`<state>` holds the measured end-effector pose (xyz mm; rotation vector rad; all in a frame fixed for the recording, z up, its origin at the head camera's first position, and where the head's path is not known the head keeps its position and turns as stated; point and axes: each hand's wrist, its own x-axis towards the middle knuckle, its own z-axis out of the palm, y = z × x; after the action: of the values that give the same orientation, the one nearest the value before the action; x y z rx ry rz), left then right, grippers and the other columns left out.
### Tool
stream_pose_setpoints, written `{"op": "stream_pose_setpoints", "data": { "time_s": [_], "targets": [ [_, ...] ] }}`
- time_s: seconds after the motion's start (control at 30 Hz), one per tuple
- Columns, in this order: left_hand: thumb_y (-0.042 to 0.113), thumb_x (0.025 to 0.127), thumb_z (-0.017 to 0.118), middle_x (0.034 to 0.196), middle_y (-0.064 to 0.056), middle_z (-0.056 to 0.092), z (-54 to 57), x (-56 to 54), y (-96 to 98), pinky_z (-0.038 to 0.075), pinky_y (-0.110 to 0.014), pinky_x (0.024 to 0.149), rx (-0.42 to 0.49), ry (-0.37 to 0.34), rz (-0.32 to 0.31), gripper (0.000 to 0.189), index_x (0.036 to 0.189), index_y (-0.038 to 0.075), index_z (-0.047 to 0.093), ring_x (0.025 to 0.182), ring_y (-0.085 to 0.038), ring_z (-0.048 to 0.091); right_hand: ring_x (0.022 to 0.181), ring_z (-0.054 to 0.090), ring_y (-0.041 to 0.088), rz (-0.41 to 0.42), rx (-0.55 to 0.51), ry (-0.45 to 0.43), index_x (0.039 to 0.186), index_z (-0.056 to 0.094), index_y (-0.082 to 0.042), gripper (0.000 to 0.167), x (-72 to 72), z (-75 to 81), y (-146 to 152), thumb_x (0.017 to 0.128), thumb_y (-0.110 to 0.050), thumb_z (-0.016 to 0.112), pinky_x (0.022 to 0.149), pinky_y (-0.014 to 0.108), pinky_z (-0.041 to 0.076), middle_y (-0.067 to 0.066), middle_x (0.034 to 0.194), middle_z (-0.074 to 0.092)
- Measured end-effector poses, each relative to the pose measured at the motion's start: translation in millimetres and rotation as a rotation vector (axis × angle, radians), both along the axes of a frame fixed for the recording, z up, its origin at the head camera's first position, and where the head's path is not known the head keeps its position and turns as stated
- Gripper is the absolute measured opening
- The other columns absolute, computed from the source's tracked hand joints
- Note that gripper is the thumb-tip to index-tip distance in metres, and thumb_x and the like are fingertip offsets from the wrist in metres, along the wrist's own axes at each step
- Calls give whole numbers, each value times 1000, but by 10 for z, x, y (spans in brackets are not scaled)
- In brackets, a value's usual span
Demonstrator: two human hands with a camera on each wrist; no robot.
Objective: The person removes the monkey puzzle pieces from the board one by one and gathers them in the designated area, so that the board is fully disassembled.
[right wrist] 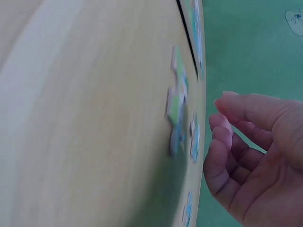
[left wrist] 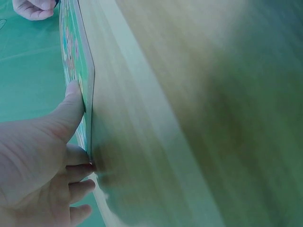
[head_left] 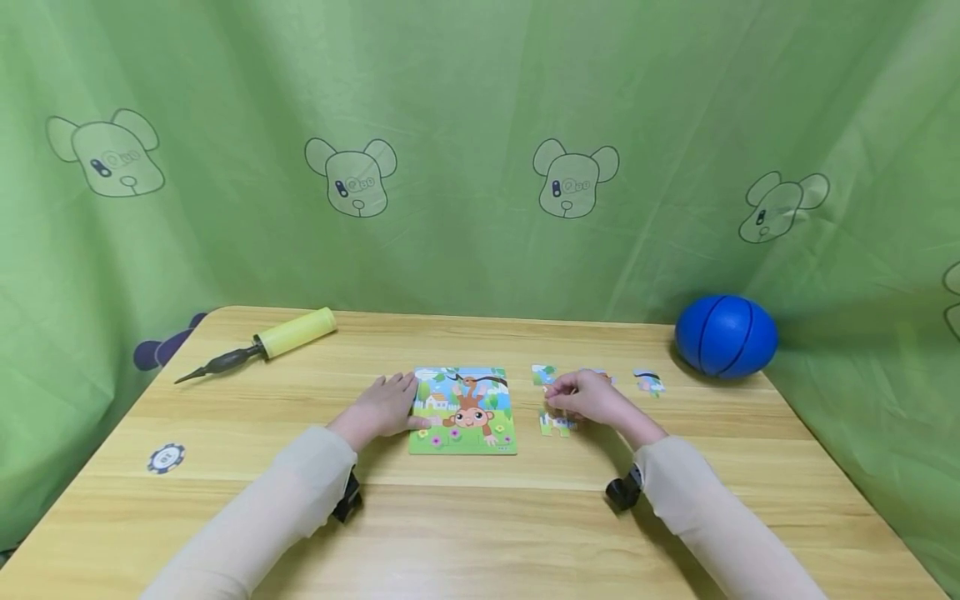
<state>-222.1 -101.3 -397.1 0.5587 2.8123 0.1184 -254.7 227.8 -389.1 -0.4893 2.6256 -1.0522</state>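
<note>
A square jigsaw puzzle board with a monkey picture lies mid-table. My left hand rests at its left edge, thumb on the picture and the other fingers along the side; in the left wrist view, the thumb touches the board's face. Right of the board, my right hand hovers over loose puzzle pieces, fingers bent and thumb near the fingertips; the right wrist view shows nothing between them. One piece lies below that hand, another behind its fingertips, and a third farther right. The hand partly hides another piece.
A yellow and black hand pump lies at the back left of the wooden table. Nearer the left edge is a poker chip. A blue ball sits at the back right corner. Green curtain hangs behind the table.
</note>
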Motion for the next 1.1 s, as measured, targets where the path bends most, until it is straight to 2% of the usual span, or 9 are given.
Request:
{"op": "stream_pose_setpoints", "data": {
  "time_s": [0.3,0.57,0.73,0.93,1.1],
  "targets": [
    [52,89,48,148,-19,22,1,5,-3,14,-47,109,-10,-6,3,82,142,-6,25,135,-34,20,64,52,18,84,5,61,97,67,0,15,-42,4,-319,87,-11,62,55,30,48,3,76,59],
    [52,89,48,148,-19,22,3,1,3,14,-47,109,-19,-6,2,82,142,-6,24,135,-33,19,63,50,19,141,-40,30,104,64,0,19,-63,-43,-666,87,-8,62,53,27,45,4,79,55],
    [53,89,48,148,-19,22,1,-7,6,15,-47,109,-24,1,0,83,142,-7,24,135,-34,19,60,45,12,200,-8,50,106,63,-3,22,-92,-91,-849,85,-10,66,52,24,39,2,77,54],
    [53,89,48,148,-19,22,-10,-8,5,15,-47,109,-26,7,-6,83,142,-7,25,135,-34,20,62,47,14,290,22,33,118,58,-1,34,-99,-102,-1001,85,-8,66,57,26,42,3,80,53],
    [53,89,47,148,-19,22,-7,-6,1,15,-47,109,-28,13,-6,82,141,-7,25,134,-34,20,67,45,15,333,96,51,124,54,-2,46,-115,-109,-1062,83,-14,70,58,26,40,2,82,51]
  ]
}}
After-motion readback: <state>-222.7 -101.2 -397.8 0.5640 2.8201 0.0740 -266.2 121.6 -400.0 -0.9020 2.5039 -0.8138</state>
